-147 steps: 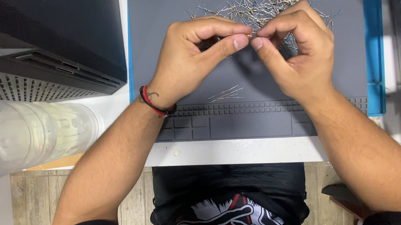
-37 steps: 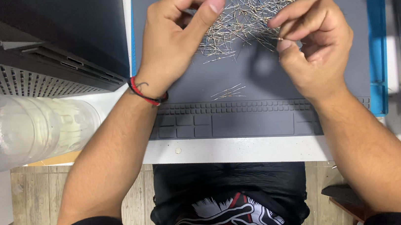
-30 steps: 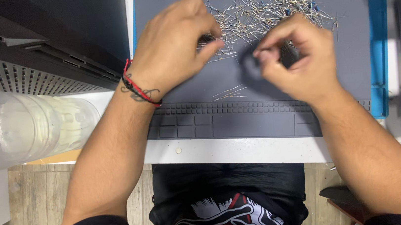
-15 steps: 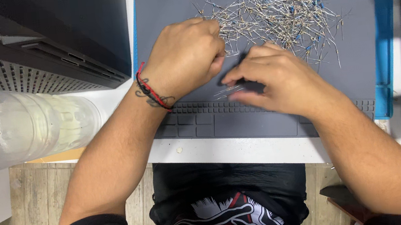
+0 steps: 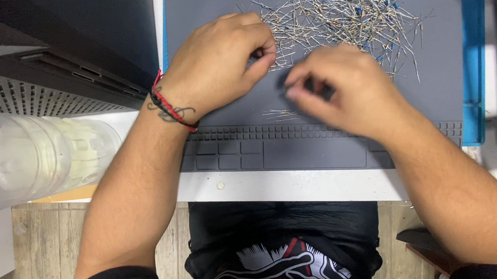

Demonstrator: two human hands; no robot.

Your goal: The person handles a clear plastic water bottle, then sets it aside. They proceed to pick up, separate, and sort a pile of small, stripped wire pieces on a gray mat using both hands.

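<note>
A white worktable (image 5: 302, 184) carries a grey work mat (image 5: 323, 147); thin wire-legged components (image 5: 340, 16) lie scattered across it.

Your grey silicone work mat (image 5: 216, 4) lies on the white desk (image 5: 302, 186), its row of moulded compartments along the mat's near edge. The heap of thin wire-leaded components (image 5: 346, 15) sits on the mat toward its far edge, right of centre. Your left hand (image 5: 216, 69) rests at the heap's left edge; your right hand (image 5: 342, 89) is just in front of the heap. A few loose components (image 5: 279, 113) lie between the hands, near the compartments. The clear plastic jar (image 5: 22, 157) lies on its side beyond the desk's left edge.
</note>
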